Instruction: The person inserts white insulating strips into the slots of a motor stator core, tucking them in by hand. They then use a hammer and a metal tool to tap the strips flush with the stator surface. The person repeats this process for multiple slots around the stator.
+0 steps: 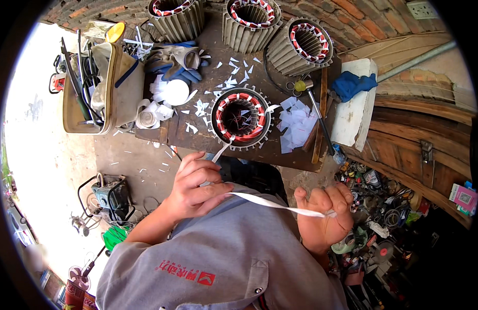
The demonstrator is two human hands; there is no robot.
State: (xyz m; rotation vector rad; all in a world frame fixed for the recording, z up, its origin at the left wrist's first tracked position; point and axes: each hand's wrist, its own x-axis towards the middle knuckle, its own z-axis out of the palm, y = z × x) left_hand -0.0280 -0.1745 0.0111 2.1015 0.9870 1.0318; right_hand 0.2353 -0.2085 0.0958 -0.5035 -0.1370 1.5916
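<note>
Head view, two hands, left hand (195, 188), right hand (324, 217), one white strip (270, 203), four stators (240, 118)

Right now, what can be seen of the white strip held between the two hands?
The white strip is thin, flat and narrow, like paper or woven tape. It runs taut from the left hand, pinched between thumb and fingers, across the grey shirt to the right hand, whose closed grip holds its other end. Past the left hand it climbs to the motor stator on the bench, reaching its front rim. Whether it is fastened there cannot be told.
</note>
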